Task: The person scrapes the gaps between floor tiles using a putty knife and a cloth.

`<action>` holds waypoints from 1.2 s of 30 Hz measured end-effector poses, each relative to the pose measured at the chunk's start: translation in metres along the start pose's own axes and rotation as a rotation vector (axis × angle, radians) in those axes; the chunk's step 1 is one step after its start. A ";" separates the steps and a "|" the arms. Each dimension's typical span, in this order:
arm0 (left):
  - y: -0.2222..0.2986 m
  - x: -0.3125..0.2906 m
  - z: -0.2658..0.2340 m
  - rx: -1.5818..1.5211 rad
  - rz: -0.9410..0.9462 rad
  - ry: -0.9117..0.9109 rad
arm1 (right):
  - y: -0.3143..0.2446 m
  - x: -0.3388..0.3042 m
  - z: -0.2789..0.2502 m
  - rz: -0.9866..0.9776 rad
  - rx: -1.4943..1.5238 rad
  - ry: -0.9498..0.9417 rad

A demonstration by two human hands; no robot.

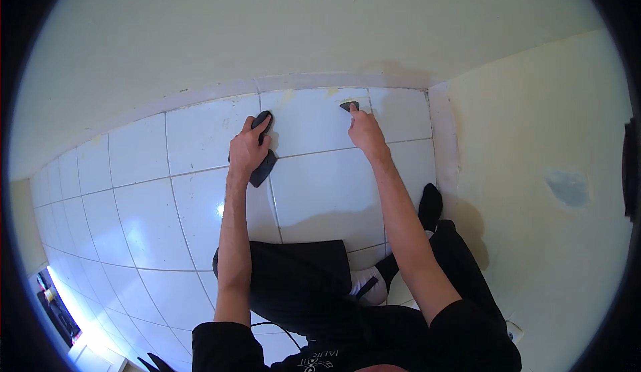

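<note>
The left hand (249, 150) is closed around a black tool (265, 170), whose wide end rests over a joint in the white tile floor (320, 185); its exact kind is hard to tell. To the right and slightly farther off, the right hand (366, 132) grips a small dark scraper (348, 106), its blade pointing left over the tile, near yellowish marks (331, 92) by the far wall (314, 32).
</note>
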State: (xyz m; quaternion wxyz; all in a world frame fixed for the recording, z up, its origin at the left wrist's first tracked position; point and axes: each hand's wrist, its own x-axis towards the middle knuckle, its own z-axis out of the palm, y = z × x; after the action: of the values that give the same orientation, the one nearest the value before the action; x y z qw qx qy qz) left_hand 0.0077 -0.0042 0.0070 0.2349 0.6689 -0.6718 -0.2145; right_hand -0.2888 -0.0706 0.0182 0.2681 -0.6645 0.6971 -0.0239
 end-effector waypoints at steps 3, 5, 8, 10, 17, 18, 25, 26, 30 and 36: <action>0.001 0.001 -0.001 0.011 -0.009 -0.006 | -0.003 0.001 0.005 -0.019 0.019 0.043; 0.000 0.000 -0.002 0.021 -0.023 -0.013 | -0.004 -0.001 0.002 -0.010 0.002 0.021; -0.001 0.000 0.001 0.039 0.001 -0.001 | -0.006 0.002 0.000 0.001 0.008 0.003; -0.001 0.000 0.000 0.030 -0.008 -0.005 | -0.005 0.002 -0.001 0.011 0.024 0.014; 0.000 0.002 0.002 0.010 -0.027 -0.023 | -0.003 0.002 0.004 -0.012 0.002 0.037; -0.002 0.001 0.001 0.014 -0.029 -0.022 | -0.008 0.002 0.006 -0.031 0.002 0.066; -0.001 0.000 0.001 0.025 -0.015 -0.016 | -0.006 -0.002 0.001 -0.012 -0.019 0.013; -0.001 0.000 0.001 0.034 -0.015 -0.015 | -0.004 -0.002 0.005 -0.011 -0.031 0.028; 0.000 0.000 0.000 0.012 -0.004 -0.001 | -0.005 -0.006 0.001 0.010 -0.030 -0.027; -0.001 0.000 0.000 0.020 0.010 0.005 | 0.000 0.000 0.009 -0.036 -0.051 0.005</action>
State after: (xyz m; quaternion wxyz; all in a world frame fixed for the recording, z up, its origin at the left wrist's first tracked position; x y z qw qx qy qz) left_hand 0.0086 -0.0043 0.0063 0.2310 0.6683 -0.6768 -0.2047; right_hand -0.2854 -0.0682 0.0104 0.2489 -0.6834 0.6862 -0.0122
